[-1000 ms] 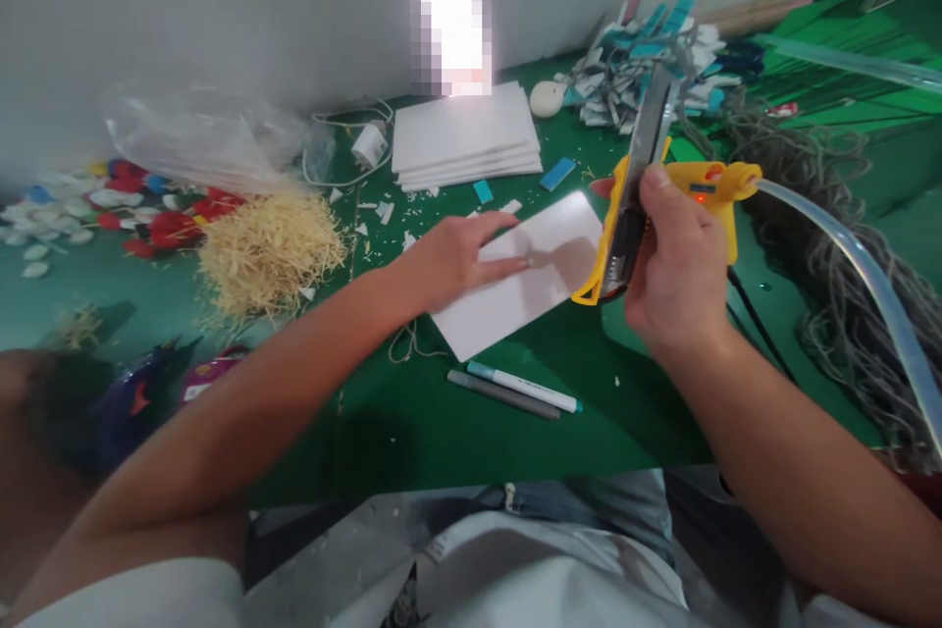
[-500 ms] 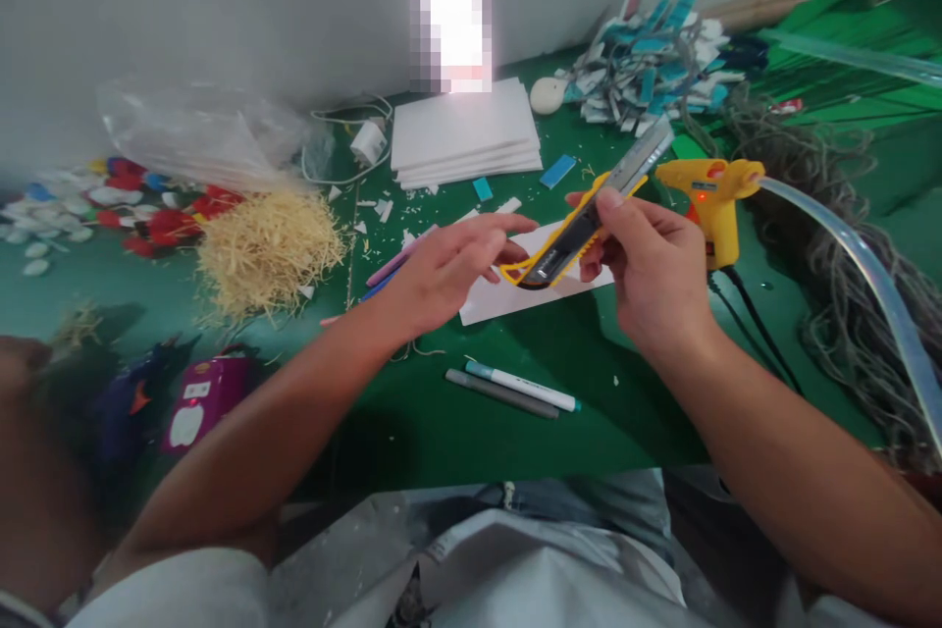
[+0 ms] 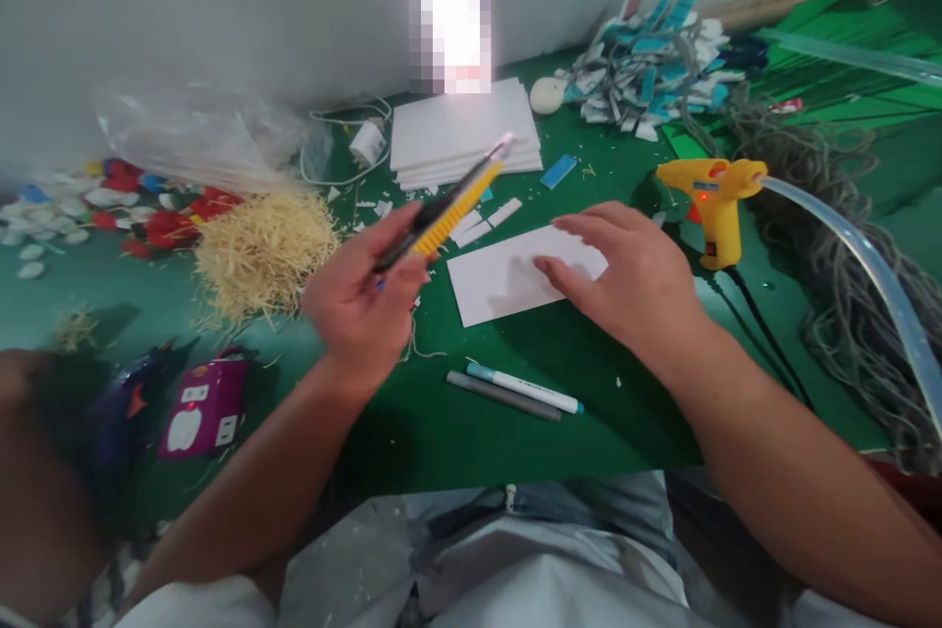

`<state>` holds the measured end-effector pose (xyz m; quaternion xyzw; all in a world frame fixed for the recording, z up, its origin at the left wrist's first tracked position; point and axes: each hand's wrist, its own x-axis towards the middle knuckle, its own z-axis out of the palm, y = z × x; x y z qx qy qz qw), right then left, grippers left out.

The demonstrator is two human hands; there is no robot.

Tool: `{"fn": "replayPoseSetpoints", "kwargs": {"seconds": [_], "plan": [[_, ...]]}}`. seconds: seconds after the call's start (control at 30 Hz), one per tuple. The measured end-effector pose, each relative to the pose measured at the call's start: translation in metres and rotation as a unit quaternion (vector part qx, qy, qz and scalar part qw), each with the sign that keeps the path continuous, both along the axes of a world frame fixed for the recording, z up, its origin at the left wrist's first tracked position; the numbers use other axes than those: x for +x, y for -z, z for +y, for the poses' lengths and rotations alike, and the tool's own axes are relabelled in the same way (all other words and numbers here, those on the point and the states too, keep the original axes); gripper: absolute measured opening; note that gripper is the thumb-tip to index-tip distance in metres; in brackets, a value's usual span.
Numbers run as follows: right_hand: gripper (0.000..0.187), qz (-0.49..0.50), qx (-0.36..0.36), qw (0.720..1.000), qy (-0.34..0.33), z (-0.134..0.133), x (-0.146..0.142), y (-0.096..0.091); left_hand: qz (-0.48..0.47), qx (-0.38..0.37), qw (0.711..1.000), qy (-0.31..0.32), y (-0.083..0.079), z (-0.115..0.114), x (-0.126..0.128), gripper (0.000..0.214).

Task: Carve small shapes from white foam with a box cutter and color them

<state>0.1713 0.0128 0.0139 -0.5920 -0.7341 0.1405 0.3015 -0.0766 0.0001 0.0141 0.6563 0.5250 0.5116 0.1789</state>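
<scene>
White card, one (image 3: 492, 292): flat on the green bench (image 3: 442, 451), between the hands; long axis running left to right, right end slightly farther from the person. Right hand (image 3: 633, 265): the nearer, over the card's right end; thumb and fingers parted, nothing gripped; contact with the card cannot be told. Left hand (image 3: 364, 294): curled round a yellow-and-black knife (image 3: 453, 213), off the card's left end, tip pointing away and rightward. White pen (image 3: 525, 388), gray pen (image 3: 502, 395): on the card's near side.
</scene>
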Motion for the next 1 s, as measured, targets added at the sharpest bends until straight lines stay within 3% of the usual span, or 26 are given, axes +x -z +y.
{"fn": "replayPoseSetpoints", "kwargs": {"seconds": [0.1, 0.2, 0.3, 0.47, 0.57, 0.67, 0.73, 0.87, 1.0], "plan": [[0.064, -0.190, -0.028, 0.981, 0.020, 0.001, 0.002, 0.002, -0.081, 0.042, 0.993, -0.074, -0.003, 0.007, 0.000, 0.033], [0.076, -0.274, -0.111, 0.955, 0.007, 0.003, -0.003, 0.004, -0.126, 0.029, 0.986, -0.108, -0.006, 0.013, 0.002, 0.035], [0.072, -0.284, -0.122, 0.951, -0.022, 0.006, -0.007, 0.011, -0.162, -0.024, 0.981, -0.102, -0.003, 0.015, 0.001, 0.034], [0.071, -0.243, -0.105, 0.960, -0.088, 0.014, -0.005, 0.024, -0.210, -0.125, 0.969, -0.039, 0.009, 0.014, 0.002, 0.040], [0.074, -0.234, -0.093, 0.965, -0.075, 0.013, 0.002, 0.025, -0.216, -0.161, 0.963, -0.022, 0.013, 0.014, 0.004, 0.047], [0.072, -0.248, -0.050, 0.967, -0.004, 0.006, 0.009, 0.022, -0.178, -0.167, 0.969, 0.031, 0.014, 0.014, 0.005, 0.050], [0.064, -0.271, -0.038, 0.962, -0.008, 0.000, 0.011, 0.020, -0.130, -0.172, 0.973, 0.079, 0.014, 0.015, 0.006, 0.051], [0.068, -0.319, -0.049, 0.946, -0.015, -0.007, 0.009, 0.013, -0.004, -0.148, 0.979, 0.140, 0.008, 0.018, 0.013, 0.052], [0.062, -0.333, -0.050, 0.941, -0.026, -0.010, 0.006, 0.006, 0.165, -0.090, 0.963, 0.191, -0.002, 0.025, 0.023, 0.048]]}}
